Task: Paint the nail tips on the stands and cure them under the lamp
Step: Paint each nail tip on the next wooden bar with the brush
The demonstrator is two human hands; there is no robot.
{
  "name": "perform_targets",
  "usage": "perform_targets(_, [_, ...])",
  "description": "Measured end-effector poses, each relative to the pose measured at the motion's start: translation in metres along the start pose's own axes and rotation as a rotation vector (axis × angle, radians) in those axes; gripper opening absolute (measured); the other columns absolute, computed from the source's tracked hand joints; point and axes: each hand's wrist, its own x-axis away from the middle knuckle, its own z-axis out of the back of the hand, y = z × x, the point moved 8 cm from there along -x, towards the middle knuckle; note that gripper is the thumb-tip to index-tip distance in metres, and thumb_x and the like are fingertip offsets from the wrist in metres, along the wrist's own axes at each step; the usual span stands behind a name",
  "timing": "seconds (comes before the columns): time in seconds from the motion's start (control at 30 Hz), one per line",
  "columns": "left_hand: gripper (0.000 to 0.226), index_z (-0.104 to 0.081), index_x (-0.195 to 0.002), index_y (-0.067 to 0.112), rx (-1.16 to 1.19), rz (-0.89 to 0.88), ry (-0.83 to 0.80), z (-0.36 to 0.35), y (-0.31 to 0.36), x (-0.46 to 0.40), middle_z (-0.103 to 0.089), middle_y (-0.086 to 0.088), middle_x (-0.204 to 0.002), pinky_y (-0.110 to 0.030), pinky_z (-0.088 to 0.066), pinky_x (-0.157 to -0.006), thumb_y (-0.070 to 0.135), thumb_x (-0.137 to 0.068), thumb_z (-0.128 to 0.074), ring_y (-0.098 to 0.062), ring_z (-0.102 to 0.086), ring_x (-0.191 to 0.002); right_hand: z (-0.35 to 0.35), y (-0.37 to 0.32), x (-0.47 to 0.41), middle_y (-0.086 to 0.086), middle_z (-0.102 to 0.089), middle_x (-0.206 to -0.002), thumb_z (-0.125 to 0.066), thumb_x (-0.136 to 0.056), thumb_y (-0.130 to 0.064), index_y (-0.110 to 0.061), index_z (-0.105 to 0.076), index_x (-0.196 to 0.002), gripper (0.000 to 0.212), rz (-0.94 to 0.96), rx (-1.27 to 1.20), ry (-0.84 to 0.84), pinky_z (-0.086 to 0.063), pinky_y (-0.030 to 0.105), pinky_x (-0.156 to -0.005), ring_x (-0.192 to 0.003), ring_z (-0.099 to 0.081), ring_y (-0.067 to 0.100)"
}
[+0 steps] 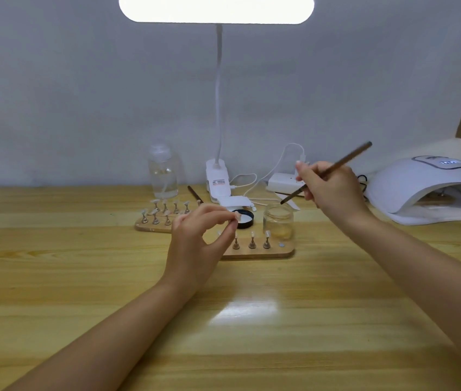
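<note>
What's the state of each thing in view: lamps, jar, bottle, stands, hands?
desk lamp: lit
curing lamp: display lit, mouth facing the person
glass jar: lid off
black lid: lying on the table
clear bottle: upright, capped
near stand: tips upright on pegs
left hand: pinching a nail tip
right hand: gripping a brush, tilted

I'm looking at a plain grey-white wall [82, 94] behind a light wooden table [251, 320]. A lit white desk lamp [216, 8] glares overhead, its reflection shining on the tabletop.
</note>
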Motion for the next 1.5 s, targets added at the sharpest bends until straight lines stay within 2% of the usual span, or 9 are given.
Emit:
perform_targets(0.2, [0.012,-0.071,-0.088,0.018,0.025,0.020,0.005,-0.001,-0.003,0.000,-0.063,0.015,-0.084,-0.055,-0.039,-0.088,0.012,-0.078,-0.069,0.000,-0.057,-0.084,-0.024,0.000,-0.014,-0.005,-0.058,-0.051,-0.062,-0.086,-0.036,-0.016,-0.052,-0.056,0.038,0.043,0.302,-0.170,-0.034,0.016,-0.052,-0.052,-0.055,0.000])
perform_targets(0.33, [0.013,-0.072,-0.089,0.019,0.047,0.038,0.000,0.000,-0.006,0.000,-0.065,0.014,-0.083,-0.056,-0.041,-0.086,0.013,-0.077,-0.070,-0.004,-0.060,-0.083,-0.039,0.007,-0.014,0.011,-0.061,-0.062,-0.064,-0.084,-0.039,0.003,-0.061,-0.071,0.044,0.031,0.389,-0.219,-0.042,0.028,-0.057,-0.064,-0.061,0.023])
perform_targets(0.5, [0.015,-0.070,-0.088,0.022,0.063,0.052,-0.017,-0.001,-0.005,-0.001,-0.067,0.012,-0.084,-0.057,-0.042,-0.084,0.012,-0.077,-0.070,-0.007,-0.062,-0.086,-0.042,0.011,-0.013,0.004,-0.053,-0.061,-0.063,-0.084,-0.040,-0.003,-0.059,-0.070,0.040,0.017,0.414,-0.223,-0.039,0.028,-0.056,-0.064,-0.055,0.020])
perform_targets(0.8, [0.010,-0.071,-0.083,0.017,0.073,0.091,-0.028,-0.002,-0.007,0.001,-0.068,0.009,-0.084,-0.056,-0.041,-0.087,0.008,-0.077,-0.070,-0.008,-0.061,-0.085,0.000,0.021,-0.027,-0.003,-0.054,-0.048,-0.064,-0.086,-0.033,-0.014,-0.048,-0.057,0.038,-0.121,0.168,0.029,-0.036,0.011,-0.045,-0.037,-0.050,-0.009])
perform_targets(0.9, [0.010,-0.070,-0.082,0.016,0.077,0.097,-0.036,-0.002,-0.006,0.000,-0.068,0.008,-0.083,-0.056,-0.041,-0.088,0.007,-0.077,-0.069,-0.009,-0.061,-0.085,0.006,0.028,-0.027,-0.003,-0.054,-0.047,-0.063,-0.086,-0.034,-0.014,-0.050,-0.059,0.036,-0.155,0.142,0.043,-0.035,0.019,-0.051,-0.036,-0.049,-0.008])
perform_targets(1.07, [0.011,-0.070,-0.083,0.015,0.080,0.104,-0.037,-0.001,-0.006,0.000,-0.067,0.009,-0.083,-0.056,-0.041,-0.089,0.006,-0.077,-0.069,-0.010,-0.061,-0.086,0.010,0.027,-0.027,-0.004,-0.053,-0.043,-0.063,-0.086,-0.031,-0.014,-0.051,-0.059,0.034,-0.134,0.118,0.023,-0.033,0.002,-0.039,-0.035,-0.049,-0.007])
perform_targets(1.23, [0.012,-0.070,-0.084,0.017,0.078,0.101,-0.042,-0.001,-0.006,0.000,-0.067,0.008,-0.084,-0.057,-0.040,-0.088,0.007,-0.077,-0.069,-0.012,-0.061,-0.086,0.019,0.025,-0.024,-0.004,-0.053,-0.044,-0.062,-0.087,-0.032,-0.015,-0.051,-0.056,0.037,-0.133,0.158,0.058,-0.035,0.021,-0.052,-0.045,-0.048,0.003])
perform_targets(1.4, [0.012,-0.070,-0.084,0.017,0.075,0.099,-0.038,-0.001,-0.006,0.000,-0.067,0.007,-0.084,-0.057,-0.041,-0.088,0.007,-0.077,-0.069,-0.012,-0.060,-0.086,0.025,0.014,-0.013,-0.004,-0.054,-0.044,-0.060,-0.087,-0.037,-0.015,-0.049,-0.057,0.039,-0.113,0.033,0.173,-0.040,0.023,-0.057,-0.041,-0.050,0.000])
perform_targets(1.5, [0.014,-0.069,-0.083,0.020,0.076,0.099,-0.035,-0.001,-0.006,0.000,-0.066,0.011,-0.083,-0.057,-0.040,-0.088,0.008,-0.077,-0.069,-0.009,-0.060,-0.086,0.011,-0.001,0.006,-0.004,-0.055,-0.040,-0.057,-0.090,-0.038,-0.015,-0.050,-0.063,0.036,-0.073,-0.203,0.134,-0.040,0.016,-0.045,-0.035,-0.047,0.000])
